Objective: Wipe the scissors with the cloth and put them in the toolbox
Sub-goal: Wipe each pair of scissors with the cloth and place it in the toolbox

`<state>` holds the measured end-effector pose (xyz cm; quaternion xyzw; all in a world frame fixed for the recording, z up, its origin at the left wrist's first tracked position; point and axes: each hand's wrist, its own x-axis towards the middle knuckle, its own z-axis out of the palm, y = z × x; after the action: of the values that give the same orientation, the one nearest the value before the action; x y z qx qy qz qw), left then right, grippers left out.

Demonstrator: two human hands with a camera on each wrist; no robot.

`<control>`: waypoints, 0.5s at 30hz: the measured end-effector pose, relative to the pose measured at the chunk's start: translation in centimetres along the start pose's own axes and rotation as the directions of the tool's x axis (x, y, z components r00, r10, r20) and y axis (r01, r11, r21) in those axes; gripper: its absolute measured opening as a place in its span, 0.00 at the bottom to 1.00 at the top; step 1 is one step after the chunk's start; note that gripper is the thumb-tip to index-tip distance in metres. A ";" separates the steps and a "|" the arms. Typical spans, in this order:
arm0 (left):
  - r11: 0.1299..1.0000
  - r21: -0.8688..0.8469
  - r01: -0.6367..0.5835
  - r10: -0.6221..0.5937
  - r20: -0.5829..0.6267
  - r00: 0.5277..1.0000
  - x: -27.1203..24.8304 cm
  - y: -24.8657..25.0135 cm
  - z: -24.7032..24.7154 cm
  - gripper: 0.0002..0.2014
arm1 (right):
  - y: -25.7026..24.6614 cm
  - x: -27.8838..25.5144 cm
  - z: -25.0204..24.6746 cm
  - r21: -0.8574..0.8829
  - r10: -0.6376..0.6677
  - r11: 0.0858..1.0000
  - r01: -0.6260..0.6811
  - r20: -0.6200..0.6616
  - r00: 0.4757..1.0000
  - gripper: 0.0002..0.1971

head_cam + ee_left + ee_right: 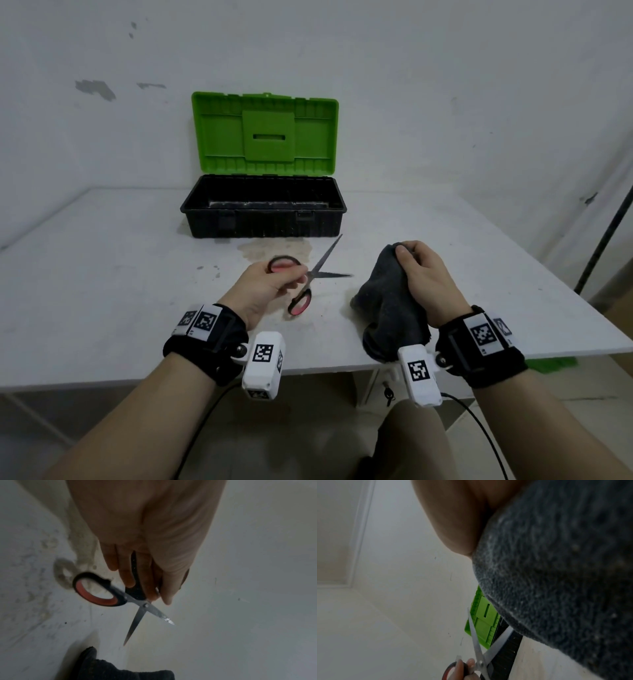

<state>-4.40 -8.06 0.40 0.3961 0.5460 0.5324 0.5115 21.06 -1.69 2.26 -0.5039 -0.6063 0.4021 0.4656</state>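
Note:
My left hand (274,286) holds the scissors (318,272) just above the table, fingers curled round one black-and-red handle (135,582). The blades (137,618) stand spread apart and point right, toward the cloth. The other handle loop (96,589) hangs free. My right hand (421,274) grips a dark grey cloth (390,301), bunched up and draping down to the table's front edge; the cloth (565,574) fills most of the right wrist view. The cloth and blades are apart. The toolbox (263,209), black with a green lid (265,132) raised upright, stands open behind both hands.
The white table (102,274) carries a brownish stain (274,248) in front of the toolbox and small dark specks. A wall rises right behind the toolbox. A dark pole (603,240) leans at the far right. Something green (551,364) shows below the table's right edge.

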 end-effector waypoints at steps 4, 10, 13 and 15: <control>0.983 -0.181 0.041 -0.044 -0.011 0.999 -0.4 0.1 0.4 0.10 | -0.1 -0.2 0.1 0.012 0.007 1.000 -0.007 0.005 1.000 0.09; 0.988 -0.144 0.049 -0.060 -0.072 0.996 -0.9 0.4 1.5 0.17 | -1.2 -0.8 0.5 0.148 0.126 0.981 -0.128 0.022 0.992 0.11; 0.996 -0.081 0.042 -0.047 -0.062 0.997 -0.8 0.0 1.9 0.16 | -2.0 -1.3 1.1 0.217 0.196 0.956 -0.199 0.038 0.980 0.08; 0.998 -0.057 0.032 -0.034 -0.041 0.999 -0.9 -0.3 2.3 0.15 | -2.0 -1.7 1.7 0.127 0.127 0.984 -0.126 0.000 0.992 0.05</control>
<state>-1.92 -8.60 0.44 0.3611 0.5481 0.5471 0.5195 19.02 -3.74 3.49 -0.5124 -0.5444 0.4667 0.4725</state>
